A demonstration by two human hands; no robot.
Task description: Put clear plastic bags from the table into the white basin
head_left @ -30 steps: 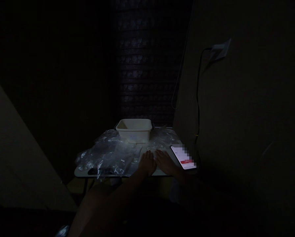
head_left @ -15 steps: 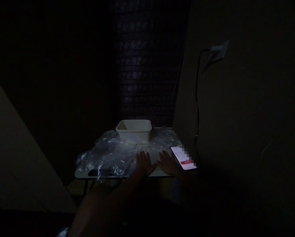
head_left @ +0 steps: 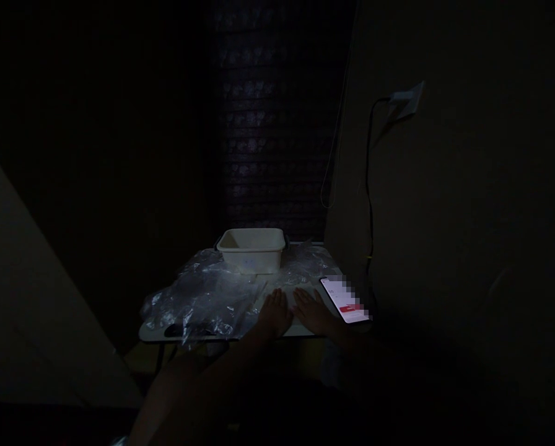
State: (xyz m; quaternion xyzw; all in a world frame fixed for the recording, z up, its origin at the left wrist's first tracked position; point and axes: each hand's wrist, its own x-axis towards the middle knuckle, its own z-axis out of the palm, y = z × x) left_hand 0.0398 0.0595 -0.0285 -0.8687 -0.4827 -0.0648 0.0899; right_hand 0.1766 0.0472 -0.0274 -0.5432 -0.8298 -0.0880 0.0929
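My left hand is over the front of a small white table, fingers stretched forward, at the right edge of a crumpled clear plastic sheet. Close on its right, my right hand reaches over the tabletop with fingers spread. Neither hand holds anything that I can see; whether the palms press on the table is too dark to tell. A lit phone lies just right of my right hand. Behind both hands, a white plastic tub with dark side handles stands on the sheet.
The room is very dark. Blinds hang behind the table. On the right wall, a black cable runs down from an outlet toward the phone. A pale slanted panel is at the left. My bare knee shows below the table.
My left hand has turned slightly and its fingers have drawn closer together, moving right toward my right hand. The view has tilted up a little. Tub, sheet and phone have stayed in place.
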